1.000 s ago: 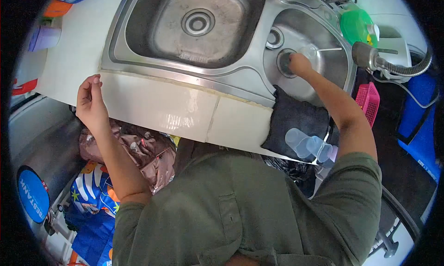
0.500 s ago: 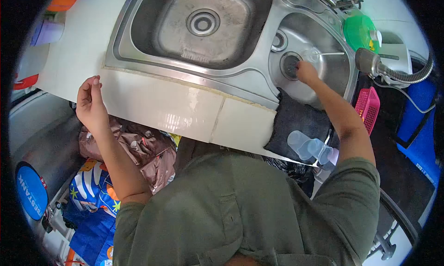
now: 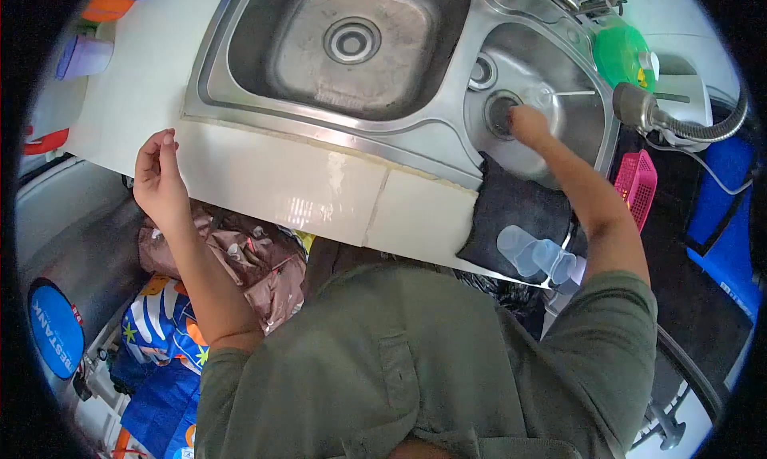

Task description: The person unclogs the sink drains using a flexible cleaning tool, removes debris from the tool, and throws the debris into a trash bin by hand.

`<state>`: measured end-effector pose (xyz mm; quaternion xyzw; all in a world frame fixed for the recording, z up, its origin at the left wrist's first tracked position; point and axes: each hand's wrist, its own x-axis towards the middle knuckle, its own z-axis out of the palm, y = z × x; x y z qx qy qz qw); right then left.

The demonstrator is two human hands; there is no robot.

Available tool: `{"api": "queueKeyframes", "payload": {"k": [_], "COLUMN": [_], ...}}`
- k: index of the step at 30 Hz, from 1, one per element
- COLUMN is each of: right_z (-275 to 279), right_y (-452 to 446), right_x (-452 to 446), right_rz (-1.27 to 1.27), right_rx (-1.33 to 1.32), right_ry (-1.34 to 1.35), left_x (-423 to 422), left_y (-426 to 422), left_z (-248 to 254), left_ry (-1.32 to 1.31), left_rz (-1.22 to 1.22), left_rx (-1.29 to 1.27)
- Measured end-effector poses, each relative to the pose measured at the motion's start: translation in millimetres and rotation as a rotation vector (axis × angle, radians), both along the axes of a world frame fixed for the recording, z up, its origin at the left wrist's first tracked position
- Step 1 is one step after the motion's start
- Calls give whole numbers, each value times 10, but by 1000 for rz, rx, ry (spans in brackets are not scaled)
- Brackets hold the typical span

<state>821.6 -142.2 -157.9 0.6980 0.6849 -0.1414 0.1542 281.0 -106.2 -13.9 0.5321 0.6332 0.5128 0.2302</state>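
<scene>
My right hand (image 3: 529, 128) reaches down into the small round sink bowl (image 3: 571, 139). Its fingers are drawn together at the right edge of the dark drain (image 3: 501, 114); what they hold, if anything, is hidden. A round metal drain fitting (image 3: 482, 72) lies just behind that drain. To the right of it, a thin white stick-like piece (image 3: 574, 93) rests in the bowl. My left hand (image 3: 162, 175) hangs in the air over the counter's front edge at the left, fingers curled with the thumb against them, and nothing shows in it.
The large sink basin (image 3: 351, 83) is left of the small bowl. Clear plastic cups (image 3: 534, 253) lie on a dark cloth (image 3: 499, 211) at the counter edge. A green container (image 3: 621, 55), a sprayer head (image 3: 637, 107) and a pink basket (image 3: 636, 189) stand along the right.
My right hand stays at the drain, its fingers shifted only slightly. The left hand keeps its raised pose. The whole view has moved a few pixels.
</scene>
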Motion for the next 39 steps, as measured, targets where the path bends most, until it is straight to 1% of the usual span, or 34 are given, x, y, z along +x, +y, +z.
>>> {"api": "queueKeyframes", "payload": {"k": [2, 6, 8, 9, 12, 17, 19, 21, 23, 24, 26, 27, 28, 30, 31, 35, 37, 39], "right_z": [115, -25, -9, -15, -98, 72, 76, 55, 116, 96, 11, 58, 70, 113, 151, -58, -19, 105], "right_y": [88, 55, 46, 44, 10, 26, -11, -25, -12, -6, -20, -54, -14, -14, 8, -52, -55, -17], "right_x": [133, -66, 65, 54, -51, 65, -92, -85, 1, 2, -76, -210, -177, -11, 40, -69, -3, -21], "right_rz": [109, 29, 39, 40, -10, -69, -59, -47, -37, -37, -27, -79, -79, -50, -55, -57, -74, -56], "right_rx": [-129, -37, -136, -135, 1, -97, 36, 3, -97, -92, 13, 8, 12, -131, -118, -18, -57, -37], "right_ry": [-157, -153, -106, -109, -77, -26, -90, -87, -112, -114, -156, -95, -91, -137, -142, -140, -82, -114], "left_x": [4, 19, 12, 17, -44, -54, -61, -65, -47, -31, -27, -29, -28, -14, -18, -44, -49, -44], "left_y": [-16, -5, -19, -17, -15, -23, -29, -22, -37, -20, -16, -21, -4, -27, -23, -38, -32, -26], "left_z": [3, 31, 42, 44, -7, -24, -31, -26, -6, 1, -4, -4, 8, 29, 27, 41, 54, 52], "left_ry": [-7, -21, -25, -31, -29, -20, -26, -18, -16, -16, -19, -21, -17, -45, -45, -4, -12, -29], "left_rz": [6, 24, 28, 31, 10, 23, 18, 4, 17, 29, 29, 28, 28, 10, 13, 13, 15, 19], "left_rx": [-6, 0, -3, 0, 8, 10, 10, 10, -1, -1, 2, 1, 5, 22, 27, 11, 14, 23]}}
